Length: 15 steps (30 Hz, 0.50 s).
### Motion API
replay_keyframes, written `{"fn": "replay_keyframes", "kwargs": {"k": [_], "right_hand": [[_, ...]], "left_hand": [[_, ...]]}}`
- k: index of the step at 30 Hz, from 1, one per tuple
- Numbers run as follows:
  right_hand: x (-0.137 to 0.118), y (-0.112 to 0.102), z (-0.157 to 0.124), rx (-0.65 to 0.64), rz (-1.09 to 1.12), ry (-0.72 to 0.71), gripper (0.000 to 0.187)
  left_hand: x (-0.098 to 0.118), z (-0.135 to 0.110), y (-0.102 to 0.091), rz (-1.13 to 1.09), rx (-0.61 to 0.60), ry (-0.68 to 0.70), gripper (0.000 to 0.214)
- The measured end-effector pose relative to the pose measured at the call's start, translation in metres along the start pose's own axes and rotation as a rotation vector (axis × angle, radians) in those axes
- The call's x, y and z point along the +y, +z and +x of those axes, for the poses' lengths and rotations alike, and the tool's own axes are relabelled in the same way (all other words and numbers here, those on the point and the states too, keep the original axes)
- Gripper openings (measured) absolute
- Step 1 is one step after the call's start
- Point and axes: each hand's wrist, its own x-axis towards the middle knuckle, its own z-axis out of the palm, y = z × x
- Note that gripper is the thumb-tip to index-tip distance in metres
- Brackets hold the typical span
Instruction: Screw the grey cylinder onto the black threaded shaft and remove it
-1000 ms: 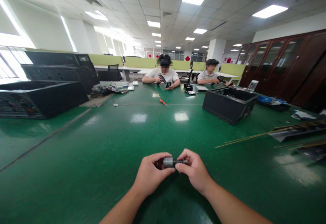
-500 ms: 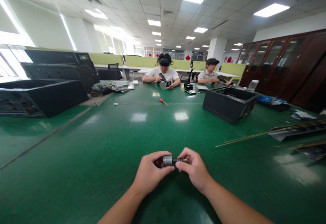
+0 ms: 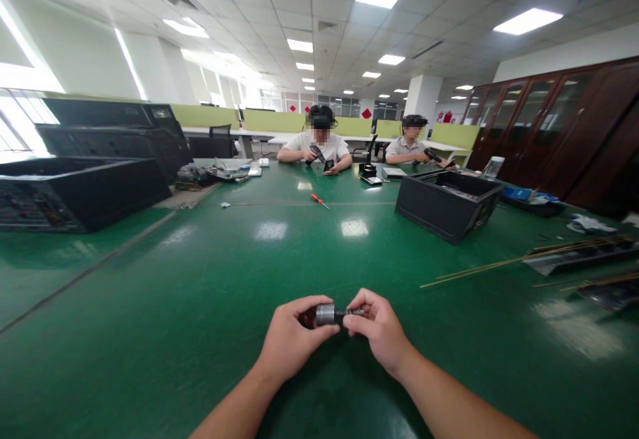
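Note:
Near the front of the green table, my left hand [image 3: 290, 334] grips a short grey metal cylinder [image 3: 326, 314] between thumb and fingers. A thinner dark shaft with ridges [image 3: 341, 313] sticks out of the cylinder's right end. Thumb and fingers of my right hand [image 3: 378, 328] pinch this shaft, and its pale tip shows past them. The piece lies roughly level, held over the table. Its exact kind I cannot make out. My left fingers hide the cylinder's left end.
An orange-handled screwdriver [image 3: 319, 201] lies mid-table. Right of it stands an open black computer case [image 3: 439, 216]; thin brass-coloured rods [image 3: 479, 269] point inward nearby. More black cases [image 3: 94, 193] occupy the left. Across the table, two people [image 3: 319, 149] hold dark tools.
The view has shifted very slightly. Both hands keep the same hold on the metal piece, and little else differs.

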Motion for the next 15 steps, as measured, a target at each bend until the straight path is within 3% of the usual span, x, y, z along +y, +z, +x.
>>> {"fn": "replay_keyframes", "kwargs": {"k": [15], "right_hand": [[-0.0037, 0.0005, -0.0005, 0.037, 0.056, 0.018, 0.017]], "left_hand": [[-0.0004, 0.0016, 0.0000, -0.037, 0.028, -0.009, 0.034]]}}
